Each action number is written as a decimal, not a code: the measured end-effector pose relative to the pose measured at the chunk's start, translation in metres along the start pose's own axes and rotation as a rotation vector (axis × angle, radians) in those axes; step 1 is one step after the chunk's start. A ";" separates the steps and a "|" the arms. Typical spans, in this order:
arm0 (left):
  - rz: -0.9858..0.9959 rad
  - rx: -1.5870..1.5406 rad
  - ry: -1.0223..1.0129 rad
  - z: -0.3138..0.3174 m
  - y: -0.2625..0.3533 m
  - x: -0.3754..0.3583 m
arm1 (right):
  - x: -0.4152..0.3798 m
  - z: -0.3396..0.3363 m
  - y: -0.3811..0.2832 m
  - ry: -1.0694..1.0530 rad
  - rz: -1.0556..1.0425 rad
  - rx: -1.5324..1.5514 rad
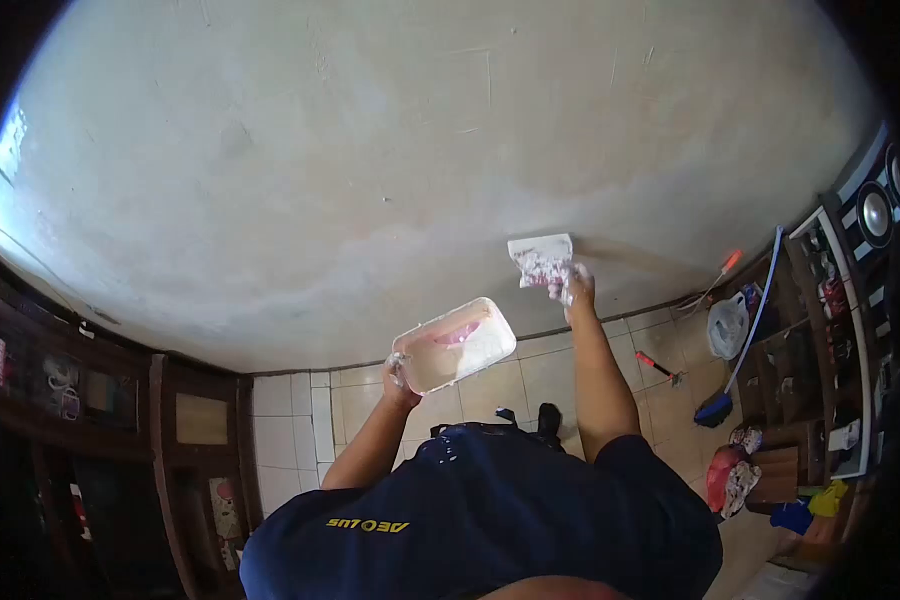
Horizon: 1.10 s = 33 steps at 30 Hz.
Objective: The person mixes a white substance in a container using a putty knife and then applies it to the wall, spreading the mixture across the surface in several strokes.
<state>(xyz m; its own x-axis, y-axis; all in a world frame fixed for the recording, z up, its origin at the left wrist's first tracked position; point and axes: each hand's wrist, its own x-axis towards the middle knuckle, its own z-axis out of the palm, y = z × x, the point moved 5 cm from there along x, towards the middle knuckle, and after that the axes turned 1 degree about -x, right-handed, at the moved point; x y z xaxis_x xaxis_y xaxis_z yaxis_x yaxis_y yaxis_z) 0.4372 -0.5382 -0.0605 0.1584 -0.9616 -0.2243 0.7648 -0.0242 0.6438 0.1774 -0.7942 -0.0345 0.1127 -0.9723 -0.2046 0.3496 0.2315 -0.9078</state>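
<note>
My left hand (400, 372) grips the corner of a white rectangular tray (455, 345) that holds pale putty and a pink smear, held out in front of my chest. My right hand (575, 285), smeared white, is raised and holds a wide putty scraper (540, 252) whose blade lies against the grey plastered wall (370, 150). The scraper is spattered with white and pink. A fresh darker streak runs along the wall to the right of the blade. My navy shirt (490, 510) fills the bottom of the view.
A dark wooden cabinet (170, 430) stands at the left. On the tiled floor (290, 420) lie a red-handled tool (658, 367), a white plastic bag (727, 325) and a blue broom (715, 405). Cluttered shelves with a speaker (875, 215) line the right.
</note>
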 end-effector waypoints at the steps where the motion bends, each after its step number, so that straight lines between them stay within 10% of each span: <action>1: -0.004 0.006 -0.003 0.003 0.002 -0.001 | -0.006 0.002 -0.013 0.005 -0.002 0.006; 11: 0.117 -0.141 0.006 0.030 0.006 -0.013 | -0.017 0.132 -0.351 -0.303 -0.732 0.134; 14: 0.198 0.158 0.072 0.033 0.012 -0.012 | 0.012 0.121 -0.319 -0.309 -0.712 0.034; 16: 0.331 0.424 0.040 0.049 0.020 -0.021 | 0.020 0.093 -0.237 0.128 -0.418 -0.256; 17: 0.331 0.421 0.046 0.046 0.019 -0.019 | 0.080 0.047 -0.160 0.275 -1.078 -0.593; 18: 0.281 0.418 0.036 0.040 0.015 -0.016 | 0.055 0.039 -0.113 0.141 -0.410 -0.364; 19: 0.232 0.412 0.029 0.038 0.012 -0.015 | 0.034 0.037 -0.078 0.061 -0.184 -0.321; 20: 0.073 -0.109 0.017 0.044 0.010 -0.016 | 0.020 0.029 -0.053 -0.061 -0.216 -0.161; 23: 0.039 -0.170 0.132 0.028 0.006 -0.013 | 0.013 0.019 -0.032 -0.038 -0.073 -0.132; 29: 0.159 0.223 0.077 0.038 0.011 -0.015 | -0.029 0.112 -0.303 -0.255 -0.659 -0.006; 33: 0.093 -0.078 0.082 0.040 0.008 -0.016 | 0.001 0.147 -0.390 -0.345 -0.768 0.174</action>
<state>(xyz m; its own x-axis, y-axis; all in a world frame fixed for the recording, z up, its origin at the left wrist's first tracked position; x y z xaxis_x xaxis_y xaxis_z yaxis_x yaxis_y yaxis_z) 0.4156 -0.5338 -0.0220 0.2789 -0.9331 -0.2270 0.7903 0.0887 0.6063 0.1781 -0.8808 0.3735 0.0527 -0.8042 0.5920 0.5795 -0.4582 -0.6740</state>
